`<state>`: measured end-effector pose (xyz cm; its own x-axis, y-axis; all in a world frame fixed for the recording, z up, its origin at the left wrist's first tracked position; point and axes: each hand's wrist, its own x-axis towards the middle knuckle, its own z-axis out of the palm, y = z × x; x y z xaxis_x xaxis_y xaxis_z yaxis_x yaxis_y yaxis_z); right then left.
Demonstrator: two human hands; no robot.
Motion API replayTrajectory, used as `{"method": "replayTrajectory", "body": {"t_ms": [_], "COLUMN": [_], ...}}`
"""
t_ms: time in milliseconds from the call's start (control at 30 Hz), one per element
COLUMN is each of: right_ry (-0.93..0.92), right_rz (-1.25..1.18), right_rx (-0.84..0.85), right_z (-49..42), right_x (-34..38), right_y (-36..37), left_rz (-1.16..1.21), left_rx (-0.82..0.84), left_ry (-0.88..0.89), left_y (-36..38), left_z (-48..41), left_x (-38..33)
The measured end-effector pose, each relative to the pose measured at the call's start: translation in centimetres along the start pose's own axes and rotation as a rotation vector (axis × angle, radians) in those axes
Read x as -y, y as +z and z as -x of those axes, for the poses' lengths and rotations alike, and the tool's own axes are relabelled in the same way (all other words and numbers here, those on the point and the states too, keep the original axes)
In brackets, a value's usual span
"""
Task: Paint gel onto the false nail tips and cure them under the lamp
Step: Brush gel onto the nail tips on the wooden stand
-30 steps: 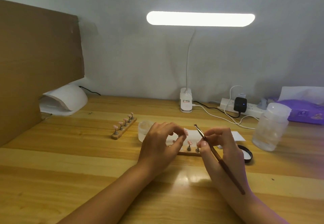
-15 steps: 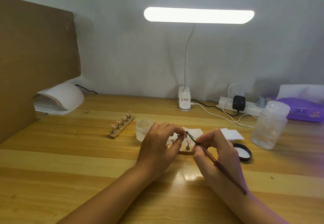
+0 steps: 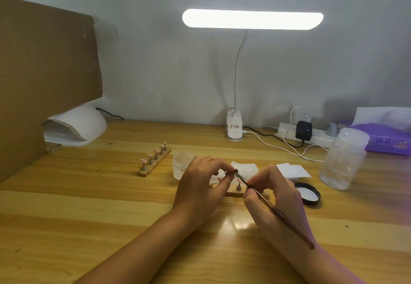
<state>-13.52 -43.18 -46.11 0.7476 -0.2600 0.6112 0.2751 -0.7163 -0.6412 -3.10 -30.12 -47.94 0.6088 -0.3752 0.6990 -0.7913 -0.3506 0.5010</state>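
Brush (image 3: 278, 213) lowered to left hand's (image 3: 200, 187) nail tip (image 3: 233, 171).

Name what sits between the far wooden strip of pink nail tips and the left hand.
A small frosted round jar, shown in the head view.

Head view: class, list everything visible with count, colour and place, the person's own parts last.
table: one, light wood, underneath
desk lamp: one, white, back centre
curing lamp: one, white, back left
cardboard: one, brown, left
jar: one, frosted, centre
nail stands: two, wooden; one left of jar, one front centre, partly hidden
lid: one, black, right of centre
paper squares: two, white, centre
bottle: one, clear, right
power strip: one, white, back right
tissue pack: one, purple, far right
brush: one, brown, front right
peg: one, dark, centre
left grip: one hand, pinches peg
right grip: one hand, holds brush
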Motion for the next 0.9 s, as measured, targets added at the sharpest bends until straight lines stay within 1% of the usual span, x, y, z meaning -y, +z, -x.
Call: {"method": "replayTrajectory", "body": {"t_ms": [233, 433, 600, 767, 900], "right_ry": [0.006, 0.005, -0.072, -0.003, -0.003], "right_rz": [-0.008, -0.047, -0.004, -0.083, -0.118], "right_rx": [-0.003, -0.114, -0.146, -0.147, -0.153], "right_z": [0.04, 0.23, 0.13, 0.12, 0.20], "right_x": [-0.10, -0.04, 0.15, -0.27, -0.12], "right_y": [-0.10, -0.30, -0.18, -0.13, -0.04], "left_rz": [0.005, -0.012, -0.006, 0.011, 0.025], "left_rx": [0.006, 0.021, 0.013, 0.000, 0.005], "left_ry": [-0.029, -0.025, -0.029, -0.033, -0.039], "left_y": [-0.12, -0.27, -0.27, -0.26, -0.33], "left_z": [0.00, 0.00, 0.01, 0.10, 0.10], "left_x": [-0.28, -0.41, -0.29, -0.21, -0.25]}}
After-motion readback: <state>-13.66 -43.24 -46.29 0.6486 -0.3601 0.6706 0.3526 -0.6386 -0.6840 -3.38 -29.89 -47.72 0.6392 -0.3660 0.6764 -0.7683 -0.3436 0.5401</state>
